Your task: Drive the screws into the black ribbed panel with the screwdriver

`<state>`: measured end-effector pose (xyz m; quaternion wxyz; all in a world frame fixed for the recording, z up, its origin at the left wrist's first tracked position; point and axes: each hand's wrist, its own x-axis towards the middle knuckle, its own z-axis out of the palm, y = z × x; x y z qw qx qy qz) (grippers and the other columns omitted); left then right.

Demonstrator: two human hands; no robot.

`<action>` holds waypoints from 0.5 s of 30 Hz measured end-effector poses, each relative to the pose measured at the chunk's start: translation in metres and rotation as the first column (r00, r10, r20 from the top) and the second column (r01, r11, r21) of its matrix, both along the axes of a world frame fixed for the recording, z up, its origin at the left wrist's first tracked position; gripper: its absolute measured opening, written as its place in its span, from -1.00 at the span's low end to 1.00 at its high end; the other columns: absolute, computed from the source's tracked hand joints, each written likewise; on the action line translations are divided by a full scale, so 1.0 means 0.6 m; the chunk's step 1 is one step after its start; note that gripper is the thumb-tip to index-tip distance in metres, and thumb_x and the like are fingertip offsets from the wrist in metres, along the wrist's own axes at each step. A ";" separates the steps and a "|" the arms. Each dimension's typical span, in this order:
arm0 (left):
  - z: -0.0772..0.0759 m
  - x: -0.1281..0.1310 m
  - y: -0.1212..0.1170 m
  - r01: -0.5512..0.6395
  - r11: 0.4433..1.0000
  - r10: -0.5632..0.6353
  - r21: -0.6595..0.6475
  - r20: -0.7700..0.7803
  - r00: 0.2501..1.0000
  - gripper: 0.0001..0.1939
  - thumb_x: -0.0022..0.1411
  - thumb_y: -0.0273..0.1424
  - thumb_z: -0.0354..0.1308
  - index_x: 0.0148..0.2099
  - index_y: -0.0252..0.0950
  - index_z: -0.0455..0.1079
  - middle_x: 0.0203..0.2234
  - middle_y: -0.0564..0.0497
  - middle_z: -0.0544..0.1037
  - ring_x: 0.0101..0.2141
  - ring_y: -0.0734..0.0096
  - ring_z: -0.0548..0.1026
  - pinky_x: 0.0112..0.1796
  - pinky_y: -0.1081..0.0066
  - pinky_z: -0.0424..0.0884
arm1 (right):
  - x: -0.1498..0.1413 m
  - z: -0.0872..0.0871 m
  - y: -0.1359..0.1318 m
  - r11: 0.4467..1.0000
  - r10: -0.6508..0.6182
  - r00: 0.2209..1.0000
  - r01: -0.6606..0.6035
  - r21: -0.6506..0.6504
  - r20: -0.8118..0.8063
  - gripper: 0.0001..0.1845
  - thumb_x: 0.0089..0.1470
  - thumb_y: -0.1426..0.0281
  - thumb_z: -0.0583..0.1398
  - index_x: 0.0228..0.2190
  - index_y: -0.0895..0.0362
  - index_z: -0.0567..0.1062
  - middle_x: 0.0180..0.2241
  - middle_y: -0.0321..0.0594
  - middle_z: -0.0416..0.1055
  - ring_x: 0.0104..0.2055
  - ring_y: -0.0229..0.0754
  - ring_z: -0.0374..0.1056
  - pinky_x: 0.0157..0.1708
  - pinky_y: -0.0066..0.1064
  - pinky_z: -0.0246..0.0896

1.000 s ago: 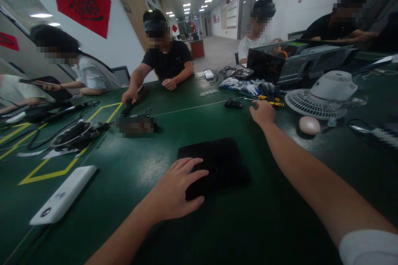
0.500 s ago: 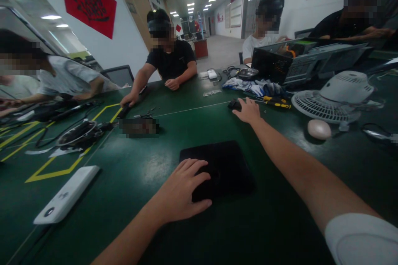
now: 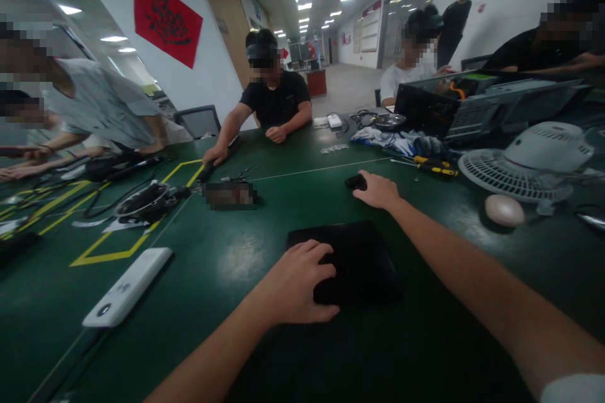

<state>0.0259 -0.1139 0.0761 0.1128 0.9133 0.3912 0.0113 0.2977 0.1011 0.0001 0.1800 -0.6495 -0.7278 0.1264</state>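
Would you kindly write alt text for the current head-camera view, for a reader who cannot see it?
The wearer's left hand rests on a flat black object on a green table while the right hand holds a small black item. A white fan lies to the right.

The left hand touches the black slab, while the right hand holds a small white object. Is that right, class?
Not quite. The small object held in the right hand is black, not white, as the head view shows. The left hand does touch the black slab.
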 end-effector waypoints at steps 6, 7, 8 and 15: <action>0.020 -0.002 0.005 0.017 0.999 -0.017 0.043 0.010 1.000 -0.60 0.27 -0.06 0.36 0.00 -0.21 0.62 0.22 -0.19 0.57 0.11 -0.06 0.57 0.02 -0.02 0.58 | 0.001 -0.012 -0.018 0.995 -0.076 0.975 0.089 0.054 -0.207 -0.15 0.00 0.05 0.37 0.29 -0.01 0.37 0.09 0.00 0.62 0.07 0.24 0.55 0.05 0.01 0.38; 0.020 -0.003 0.005 0.020 0.999 -0.021 0.046 0.013 1.000 -0.60 0.27 -0.06 0.36 0.02 -0.21 0.62 0.23 -0.19 0.57 0.12 -0.06 0.57 0.01 -0.02 0.59 | 0.004 -0.014 -0.019 0.991 -0.103 0.962 0.122 0.061 -0.252 -0.15 -0.01 0.07 0.38 0.28 0.00 0.35 0.08 -0.01 0.62 0.06 0.21 0.55 0.06 -0.01 0.38; 0.020 -0.004 0.005 0.023 0.999 -0.024 0.048 0.015 1.000 -0.59 0.28 -0.05 0.35 0.03 -0.21 0.62 0.23 -0.19 0.57 0.13 -0.06 0.57 0.01 -0.01 0.59 | 0.007 -0.016 -0.019 0.986 -0.129 0.946 0.155 0.068 -0.298 -0.14 -0.02 0.09 0.38 0.26 0.00 0.32 0.08 -0.01 0.62 0.06 0.18 0.55 0.07 -0.02 0.37; 0.007 -0.006 -0.001 0.047 0.997 -0.046 0.059 -0.020 0.999 -0.55 0.29 -0.02 0.35 0.05 -0.21 0.64 0.24 -0.18 0.57 0.13 -0.06 0.58 -0.07 0.06 0.62 | 0.019 -0.024 -0.019 0.958 -0.195 0.831 0.276 0.081 -0.521 -0.09 -0.16 0.11 0.44 0.19 0.07 0.32 0.05 0.03 0.60 0.05 0.15 0.53 0.10 -0.02 0.37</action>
